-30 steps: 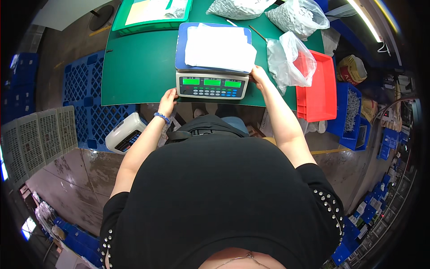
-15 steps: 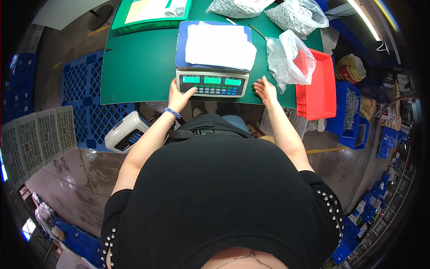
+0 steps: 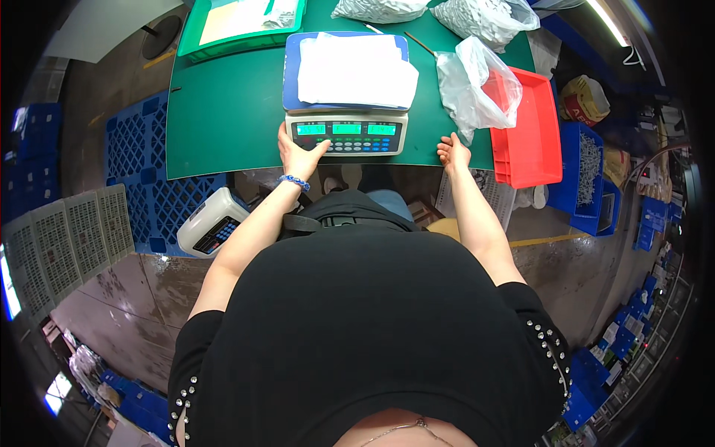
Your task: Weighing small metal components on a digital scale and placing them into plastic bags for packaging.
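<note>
A counting scale (image 3: 346, 147) with a blue platform and lit green displays sits at the front edge of the green table. White sheets or flat bags (image 3: 357, 71) cover most of its platform. My left hand (image 3: 299, 158) touches the scale's left front corner, its fingers along the side. The thumb is spread from them and reaches onto the keypad. To the right of the scale, at the table edge, my right hand (image 3: 454, 153) has loosely bent fingers and holds nothing. Just beyond it lies an open clear plastic bag (image 3: 465, 93), partly over a red bin (image 3: 532, 123).
A green tray (image 3: 238, 46) stands at the far left of the table (image 3: 223, 119). Filled clear bags (image 3: 484, 21) and a brown stick (image 3: 419, 43) lie at the back. A second scale (image 3: 212, 223) is at left below the tabletop. Blue bins (image 3: 588, 175) stand right.
My left thumb has shifted slightly right over the keypad, and the scale's displays read differently. My right hand has drawn back toward the table edge, its fingers more bent. The view has shifted slightly.
</note>
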`<control>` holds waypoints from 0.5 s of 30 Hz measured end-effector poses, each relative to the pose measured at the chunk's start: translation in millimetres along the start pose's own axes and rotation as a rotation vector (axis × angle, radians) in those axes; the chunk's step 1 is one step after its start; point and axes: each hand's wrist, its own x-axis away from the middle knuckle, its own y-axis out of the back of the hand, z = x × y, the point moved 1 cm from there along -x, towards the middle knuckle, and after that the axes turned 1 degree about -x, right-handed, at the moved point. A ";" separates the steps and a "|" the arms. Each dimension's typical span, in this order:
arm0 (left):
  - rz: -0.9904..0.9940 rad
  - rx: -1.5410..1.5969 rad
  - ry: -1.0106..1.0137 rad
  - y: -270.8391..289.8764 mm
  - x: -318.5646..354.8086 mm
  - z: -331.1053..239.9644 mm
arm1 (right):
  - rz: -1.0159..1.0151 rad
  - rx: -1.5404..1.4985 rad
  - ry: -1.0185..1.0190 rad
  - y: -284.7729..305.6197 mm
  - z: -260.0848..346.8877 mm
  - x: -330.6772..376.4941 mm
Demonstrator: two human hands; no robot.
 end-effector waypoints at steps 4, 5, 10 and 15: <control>-0.037 -0.024 -0.014 -1.2 1.1 -2.4 | 0.011 0.003 -0.020 0.3 1.2 0.1; -0.042 -0.028 -0.009 -1.2 1.2 -2.6 | 0.007 0.010 -0.025 0.1 1.7 0.2; -0.049 -0.015 -0.027 -2.2 1.2 -2.5 | -0.020 0.010 -0.055 -1.4 3.4 -0.9; -0.054 -0.034 -0.020 -3.4 0.9 -1.4 | -0.017 0.027 -0.059 -0.2 2.6 -1.9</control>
